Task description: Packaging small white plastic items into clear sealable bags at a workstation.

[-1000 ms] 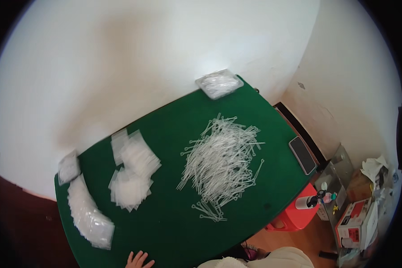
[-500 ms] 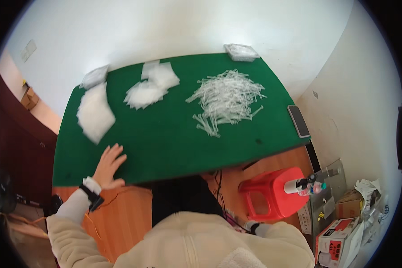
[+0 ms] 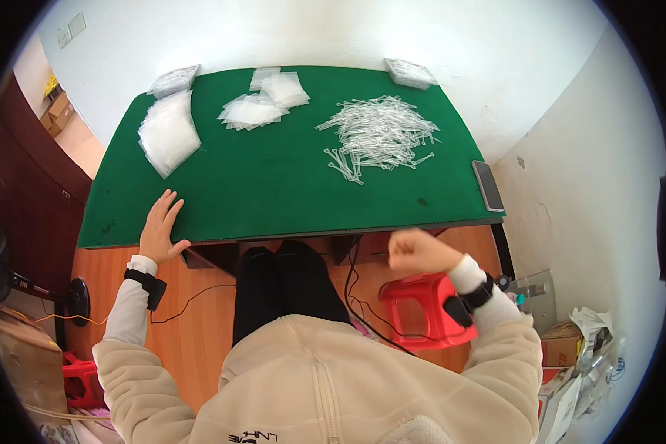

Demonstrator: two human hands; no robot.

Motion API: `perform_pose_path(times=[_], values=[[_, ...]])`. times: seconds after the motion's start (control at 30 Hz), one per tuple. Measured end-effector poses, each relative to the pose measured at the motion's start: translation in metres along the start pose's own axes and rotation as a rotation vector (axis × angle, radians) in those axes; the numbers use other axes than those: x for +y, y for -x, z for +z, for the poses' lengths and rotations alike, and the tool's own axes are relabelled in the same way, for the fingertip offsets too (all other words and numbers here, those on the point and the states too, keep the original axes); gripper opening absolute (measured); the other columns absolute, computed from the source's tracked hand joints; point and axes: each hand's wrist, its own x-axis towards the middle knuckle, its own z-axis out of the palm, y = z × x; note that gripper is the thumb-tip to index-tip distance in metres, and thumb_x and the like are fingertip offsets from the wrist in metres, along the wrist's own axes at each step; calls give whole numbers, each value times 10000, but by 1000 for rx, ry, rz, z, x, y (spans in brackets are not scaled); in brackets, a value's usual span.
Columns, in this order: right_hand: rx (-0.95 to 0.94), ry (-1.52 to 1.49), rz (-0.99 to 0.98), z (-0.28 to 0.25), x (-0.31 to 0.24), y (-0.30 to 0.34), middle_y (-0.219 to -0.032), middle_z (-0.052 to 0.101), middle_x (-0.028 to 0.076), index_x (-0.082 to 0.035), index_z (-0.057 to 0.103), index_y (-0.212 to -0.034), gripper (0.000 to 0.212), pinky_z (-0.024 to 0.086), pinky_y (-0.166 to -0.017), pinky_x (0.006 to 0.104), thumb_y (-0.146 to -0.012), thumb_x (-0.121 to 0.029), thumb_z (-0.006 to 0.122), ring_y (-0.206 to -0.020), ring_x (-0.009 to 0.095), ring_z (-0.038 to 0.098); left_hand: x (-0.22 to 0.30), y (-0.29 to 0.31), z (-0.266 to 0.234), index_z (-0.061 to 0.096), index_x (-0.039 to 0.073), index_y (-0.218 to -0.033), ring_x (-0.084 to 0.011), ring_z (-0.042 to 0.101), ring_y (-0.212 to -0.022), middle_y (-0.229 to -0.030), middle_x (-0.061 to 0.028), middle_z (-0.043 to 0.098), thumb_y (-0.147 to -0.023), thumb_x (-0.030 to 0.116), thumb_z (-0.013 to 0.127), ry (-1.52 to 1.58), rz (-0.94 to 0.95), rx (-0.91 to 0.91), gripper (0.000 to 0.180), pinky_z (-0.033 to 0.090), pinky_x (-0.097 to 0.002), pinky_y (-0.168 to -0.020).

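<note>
My left hand [image 3: 160, 227] rests near the front left edge of the green table [image 3: 274, 200], fingers stretched out and nothing in it. Just beyond its fingertips lies a fanned stack of clear plastic bags [image 3: 169, 133]. My right hand [image 3: 422, 251] is raised off the table's front edge, above a red stool, its fingers curled into a loose fist. It is slightly blurred, and I see nothing in it. Farther back is a heap of clear plastic sticks with looped ends [image 3: 381, 133]. More clear bags [image 3: 255, 111] are spread at the back middle.
Wrapped packs stand at the back left corner [image 3: 174, 80] and back right corner [image 3: 411, 72]. A phone [image 3: 488, 185] lies at the right edge. The red stool [image 3: 422, 314] is below my right hand; boxes [image 3: 560, 348] sit at the far right. A fan [image 3: 74, 300] stands left.
My right hand has come up from low beside the stool to the table's front edge. My left hand stays stretched out at the left edge. The view has shifted.
</note>
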Motion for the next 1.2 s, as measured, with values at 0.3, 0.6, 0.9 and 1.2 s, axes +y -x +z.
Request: perform_pose_path(times=[0.3, 0.6, 0.9, 1.2], values=[[384, -61, -282, -8, 13, -182, -548, 327, -73, -96, 366, -586, 360, 251, -448, 221, -789, -138, 661, -520, 35, 276, -1, 1, 5, 415, 61, -1280, -351, 316, -1274, -1346, -166, 364, -698, 686, 519, -5, -123, 29, 861, 294, -450, -1020], [125, -470, -205, -15, 33, -199, -505, 303, -73, -146, 261, -554, 455, 219, -391, 196, -808, -82, 632, -435, 21, 279, -8, 3, 14, 401, 42, -1286, -386, 310, -1271, -1341, -200, 356, -626, 579, 633, -74, -110, -11, 882, 283, -454, -1024], [103, -473, -145, -16, 28, -201, -513, 316, -72, -150, 275, -559, 440, 208, -385, 195, -812, -63, 624, -428, 22, 277, -12, 1, 18, 441, 38, -1239, -377, 349, -1243, -1289, -200, 399, -668, 770, 448, -160, -94, 37, 928, 306, -455, -1005], [106, -494, -144, -14, 27, -201, -516, 303, -74, -150, 282, -570, 427, 184, -382, 198, -823, -60, 613, -428, 23, 247, -10, 3, 24, 436, 50, -1255, -369, 350, -1242, -1299, -193, 393, -680, 804, 371, -198, -94, 52, 951, 302, -458, -1008]])
